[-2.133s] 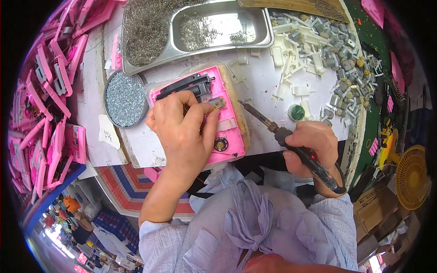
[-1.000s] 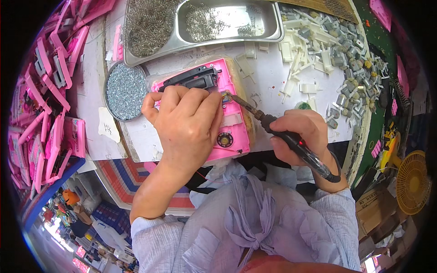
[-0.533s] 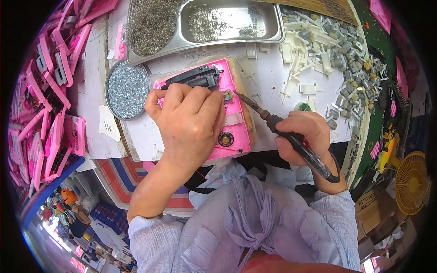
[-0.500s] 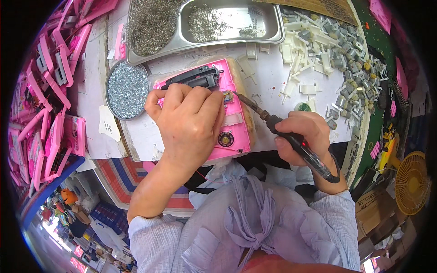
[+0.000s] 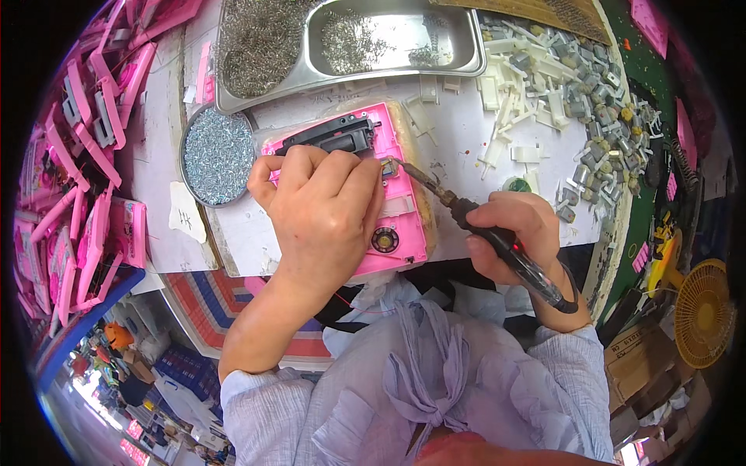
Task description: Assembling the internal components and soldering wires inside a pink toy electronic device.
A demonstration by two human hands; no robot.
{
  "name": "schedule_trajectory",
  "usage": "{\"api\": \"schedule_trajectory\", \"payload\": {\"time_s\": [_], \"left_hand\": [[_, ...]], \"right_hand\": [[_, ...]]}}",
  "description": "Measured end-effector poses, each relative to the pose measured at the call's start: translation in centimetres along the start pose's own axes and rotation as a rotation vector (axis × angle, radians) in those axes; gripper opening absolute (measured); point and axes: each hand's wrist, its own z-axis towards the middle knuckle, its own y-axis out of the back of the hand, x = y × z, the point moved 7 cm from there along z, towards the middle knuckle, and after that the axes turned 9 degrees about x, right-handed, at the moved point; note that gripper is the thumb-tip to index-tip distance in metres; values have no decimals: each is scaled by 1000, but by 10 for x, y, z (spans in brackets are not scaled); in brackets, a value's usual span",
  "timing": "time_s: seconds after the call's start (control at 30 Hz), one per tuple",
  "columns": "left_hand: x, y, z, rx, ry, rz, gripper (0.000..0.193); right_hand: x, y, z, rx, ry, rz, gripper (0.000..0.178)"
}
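A pink plastic casing (image 5: 406, 223) lies on a padded support (image 5: 423, 186) at the near edge of the table. A black plastic part (image 5: 350, 137) and a small round speaker (image 5: 385, 239) sit in it. My right hand (image 5: 519, 231) is wrapped round the handle of a soldering iron (image 5: 497, 237). Its tip reaches a small metal part (image 5: 388, 167) at the middle of the casing. My left hand (image 5: 322, 206) rests over the casing's left side, fingers bent and pressed together beside that metal part. Whatever its fingertips pinch is hidden beneath the hand.
A round dish of small screws (image 5: 217, 154) stands left of the casing. Behind are a steel tray (image 5: 396, 76) of springs, white plastic pieces (image 5: 528, 154) and many small grey motors (image 5: 598, 144). Pink casings (image 5: 85, 248) pile up at far left. A yellow fan (image 5: 703, 311) stands at right.
The soldering iron and my right hand have shifted slightly left, and the tip now lies over the small metal part. My left hand has stayed in place.
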Motion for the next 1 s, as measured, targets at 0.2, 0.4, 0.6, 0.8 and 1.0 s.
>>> {"api": "schedule_trajectory", "payload": {"time_s": [0.2,0.4,0.6,0.8,1.0], "left_hand": [[0,0,0,5,-1,-5,18],[-1,1,1,7,-2,4,18],[0,0,0,0,-6,7,18],[-1,1,1,-4,-9,10,18],[-1,1,1,-4,-12,12,19]], "right_hand": [[2,2,2,2,2,-15,32],[1,-3,2,24,0,6,32],[2,0,3,5,2,-12,32],[4,4,4,-12,-11,-44,30],[5,6,0,-14,-11,-62,26]]}}
